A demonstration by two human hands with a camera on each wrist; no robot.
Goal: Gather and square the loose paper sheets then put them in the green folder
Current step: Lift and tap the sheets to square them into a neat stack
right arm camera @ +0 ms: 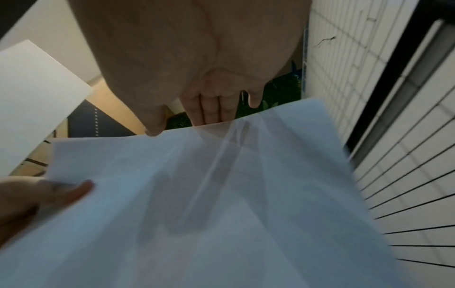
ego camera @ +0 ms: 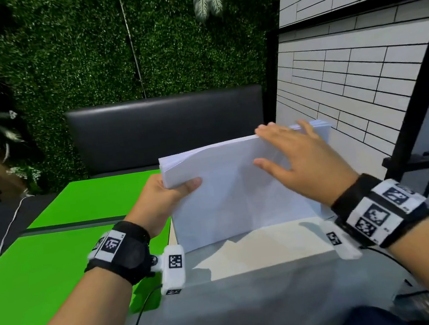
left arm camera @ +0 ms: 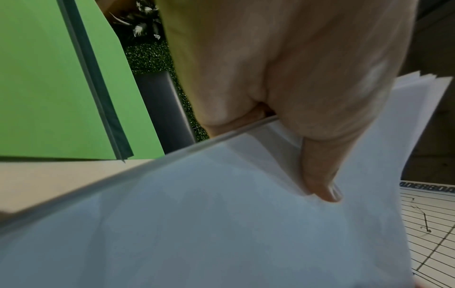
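A stack of white paper sheets point(ego camera: 239, 191) stands nearly upright on its lower edge on the table. My left hand point(ego camera: 168, 193) grips the stack's left side, thumb point(left arm camera: 322, 175) on the front face, fingers behind. My right hand point(ego camera: 297, 157) lies with straight, spread fingers over the stack's top right part, the fingertips point(right arm camera: 204, 111) reaching past the top edge of the sheets point(right arm camera: 221, 194). The top corners of the sheets point(left arm camera: 418, 83) fan slightly apart. The green folder point(ego camera: 64, 250) lies open and flat on the table to the left, its dark spine point(left arm camera: 98, 93) between the two halves.
The table's pale surface point(ego camera: 260, 249) shows under the stack. A black bench back point(ego camera: 165, 125) faces me beyond the table, a white tiled wall point(ego camera: 360, 75) stands close on the right, and a white cable point(ego camera: 11, 221) hangs at the left.
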